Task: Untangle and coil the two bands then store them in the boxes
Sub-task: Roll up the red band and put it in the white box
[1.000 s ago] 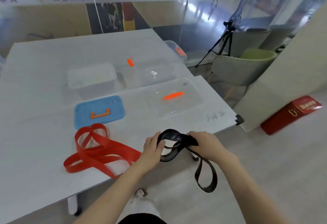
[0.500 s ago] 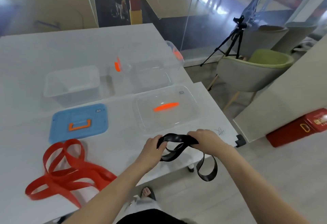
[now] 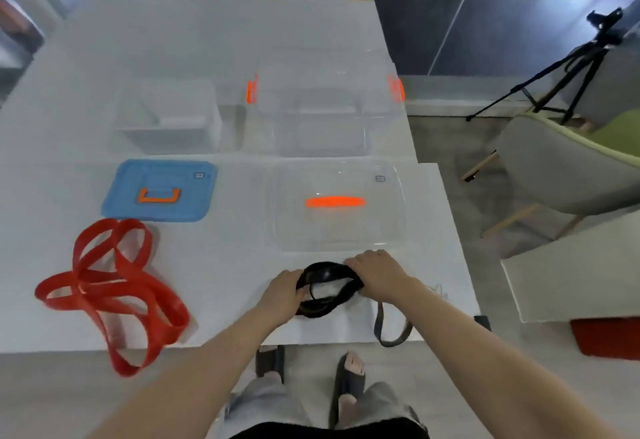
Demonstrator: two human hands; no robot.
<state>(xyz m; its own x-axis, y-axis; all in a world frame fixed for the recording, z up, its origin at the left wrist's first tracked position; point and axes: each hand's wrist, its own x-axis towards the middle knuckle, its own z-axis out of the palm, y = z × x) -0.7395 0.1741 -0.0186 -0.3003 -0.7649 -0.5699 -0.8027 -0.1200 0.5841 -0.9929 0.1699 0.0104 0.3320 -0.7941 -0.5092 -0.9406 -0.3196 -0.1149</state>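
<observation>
Your left hand (image 3: 282, 295) and right hand (image 3: 377, 274) both grip the black band (image 3: 325, 291), fingers closed around a partly wound coil held low over the near edge of the white surface (image 3: 225, 265). One loose loop of the black band hangs off the surface edge below your right wrist. The red band (image 3: 114, 295) lies uncoiled in overlapping loops on the surface to your left, apart from both hands, with one loop drooping past the near edge. Beyond it rests the blue lid (image 3: 161, 191) with an orange handle. Just past your hands sits the clear lid (image 3: 336, 206), its orange handle showing. Behind the lids stand two open clear boxes: the smaller box (image 3: 169, 118) on the left, the larger box (image 3: 322, 109) with orange latches on the right.
</observation>
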